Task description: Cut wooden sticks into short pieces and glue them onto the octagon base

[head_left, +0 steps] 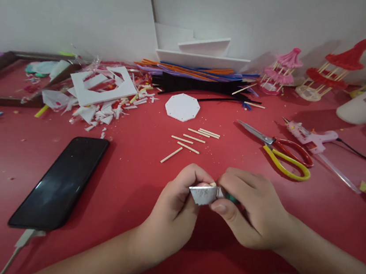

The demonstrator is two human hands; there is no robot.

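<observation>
Fingers (237, 184) of the right hand (257, 210) wrap the green handle (231, 198) of a short silver metal blade (203, 196), held between both hands over the red tabletop (129, 166), presumably for close control. Left hand (175, 211): fingers curled behind the blade; pale tip (212, 184) shows there, can't tell if pinched. Loose pale wooden sticks (194, 138) lie just beyond, probably for easy reach. White octagonal board (182, 107) behind them. Red-and-yellow-handled metal scissors (269, 141) to the right, grips on the near side.

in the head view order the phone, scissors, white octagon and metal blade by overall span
1. Phone
2. Scissors
3. White octagon
4. Metal blade
The phone and blade look nearer the camera, so true sizes may differ.
</observation>
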